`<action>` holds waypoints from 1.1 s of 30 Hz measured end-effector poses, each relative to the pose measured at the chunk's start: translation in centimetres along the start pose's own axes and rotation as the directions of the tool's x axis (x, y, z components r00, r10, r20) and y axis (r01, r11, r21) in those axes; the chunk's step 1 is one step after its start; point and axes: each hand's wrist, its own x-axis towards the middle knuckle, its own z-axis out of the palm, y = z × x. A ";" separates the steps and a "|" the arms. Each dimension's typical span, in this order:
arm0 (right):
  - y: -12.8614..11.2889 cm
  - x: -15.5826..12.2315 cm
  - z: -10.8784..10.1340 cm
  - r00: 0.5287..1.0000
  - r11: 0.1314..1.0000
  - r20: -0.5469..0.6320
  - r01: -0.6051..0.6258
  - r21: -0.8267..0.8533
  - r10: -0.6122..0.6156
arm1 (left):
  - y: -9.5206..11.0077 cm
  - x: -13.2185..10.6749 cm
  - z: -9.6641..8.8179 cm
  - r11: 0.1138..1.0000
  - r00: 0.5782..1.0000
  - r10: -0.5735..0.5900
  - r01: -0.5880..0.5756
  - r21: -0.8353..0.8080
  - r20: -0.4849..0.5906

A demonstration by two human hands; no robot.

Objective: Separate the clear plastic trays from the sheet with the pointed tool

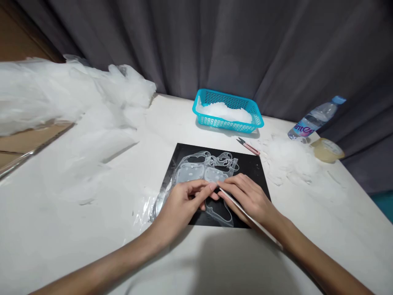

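Observation:
A black mat (254, 168) lies on the white table (215, 262) in front of me. On it rests a translucent plastic sheet (196, 168) with moulded cut-out shapes. My left hand (181, 205) pinches the near part of that sheet with closed fingers. My right hand (248, 196) is closed round a thin white stick-like tool (260, 227) whose tip meets the sheet right by my left fingertips. Both hands sit over the mat's near edge.
A turquoise basket (229, 110) of white plastic bits stands behind the mat. Small pink snips (248, 146) lie beside it. A water bottle (316, 119), a tape roll (328, 149) and white scraps (288, 159) are at the right. Crumpled clear plastic (70, 94) fills the left.

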 end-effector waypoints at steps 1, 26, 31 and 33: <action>-0.1 0.0 0.1 1.000 1.000 -0.006 0.002 -0.001 -0.002 | 0.0 -0.1 0.0 1.000 1.000 0.003 -0.003 -0.021 -0.015; 7.7 1.0 -2.6 0.709 0.692 -0.123 -0.610 0.385 0.694 | 0.7 -0.4 -0.2 0.989 0.996 -0.077 0.083 0.123 -0.053; 6.8 1.0 -2.9 0.812 0.719 0.019 -0.526 0.454 0.583 | 1.1 -0.4 -1.2 0.983 0.997 -0.075 0.073 0.170 0.008; 6.1 1.0 -3.1 0.833 0.719 0.054 -0.506 0.476 0.550 | 1.6 -0.1 -1.8 0.986 0.998 0.014 -0.003 0.169 -0.062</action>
